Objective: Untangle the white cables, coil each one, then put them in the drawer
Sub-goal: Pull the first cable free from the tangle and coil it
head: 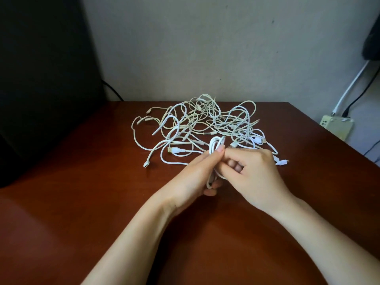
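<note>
A heap of tangled white cables (205, 124) lies on the brown table (82, 202), toward its far side. Just in front of the heap, my left hand (193, 177) grips a small white cable coil (216, 145) whose loops stand up above my fingers and hang out below them. My right hand (253, 173) meets it from the right, fingers curled, pinching a strand of that same coil. Loose plug ends (281, 162) stick out of the heap at the right and at the front left. No drawer is in view.
A large dark object (41, 79) fills the left side behind the table. A pale power strip (337, 125) with a white and a black cord sits past the table's right edge. A plain wall stands behind the table.
</note>
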The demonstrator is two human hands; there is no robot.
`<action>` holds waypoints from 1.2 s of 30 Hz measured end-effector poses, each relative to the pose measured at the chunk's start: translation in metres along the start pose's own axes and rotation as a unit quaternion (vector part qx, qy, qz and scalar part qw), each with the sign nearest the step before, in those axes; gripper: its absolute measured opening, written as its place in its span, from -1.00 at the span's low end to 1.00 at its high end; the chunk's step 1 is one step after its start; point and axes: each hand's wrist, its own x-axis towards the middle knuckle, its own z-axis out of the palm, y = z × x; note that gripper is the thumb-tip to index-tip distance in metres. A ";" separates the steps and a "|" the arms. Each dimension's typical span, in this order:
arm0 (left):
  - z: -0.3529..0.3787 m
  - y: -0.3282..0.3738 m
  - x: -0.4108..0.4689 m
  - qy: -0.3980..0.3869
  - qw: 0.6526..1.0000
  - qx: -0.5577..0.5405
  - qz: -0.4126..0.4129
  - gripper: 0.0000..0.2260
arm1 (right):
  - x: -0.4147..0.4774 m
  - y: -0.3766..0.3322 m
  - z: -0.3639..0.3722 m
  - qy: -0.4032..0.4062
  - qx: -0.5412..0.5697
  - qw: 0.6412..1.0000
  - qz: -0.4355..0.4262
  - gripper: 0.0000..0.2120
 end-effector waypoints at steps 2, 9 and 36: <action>0.002 0.001 -0.001 0.006 1.000 -0.009 -0.009 -0.66 | 0.000 0.000 0.000 -0.020 -0.030 0.999 -0.007 -0.80; -0.006 -0.004 0.001 0.099 0.995 -0.025 0.014 -0.60 | -0.003 -0.007 0.000 -0.069 -0.089 0.992 -0.065 -0.81; -0.027 0.025 -0.009 0.071 0.954 -0.267 0.117 -0.74 | 0.008 -0.004 -0.012 -0.200 0.104 0.949 0.218 -0.68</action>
